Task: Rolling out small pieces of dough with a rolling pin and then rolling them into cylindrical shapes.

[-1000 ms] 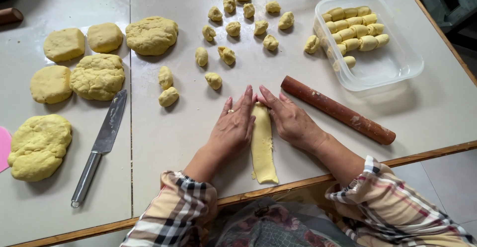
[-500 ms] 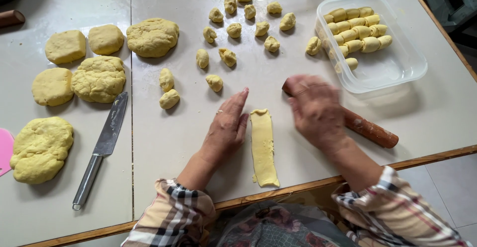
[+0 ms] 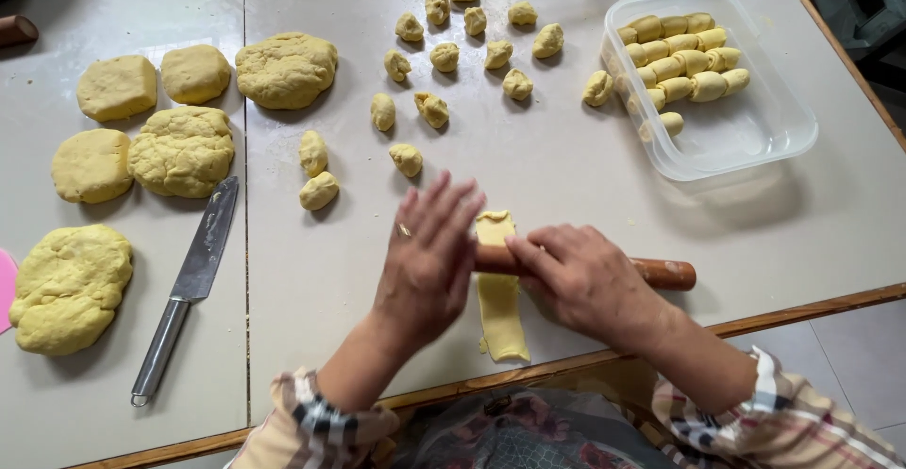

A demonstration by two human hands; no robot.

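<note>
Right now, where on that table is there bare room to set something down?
Bare table lies between the small dough balls and the rolling pin, left of the tub. Another patch sits between the knife and the left hand. Crowded: the far left with big dough lumps, and the top middle.

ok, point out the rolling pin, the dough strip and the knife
rolling pin (image 3: 665, 273), head view, bare right end
dough strip (image 3: 500, 313), head view, flat middle below the pin
knife (image 3: 206, 247), head view, blade
</note>
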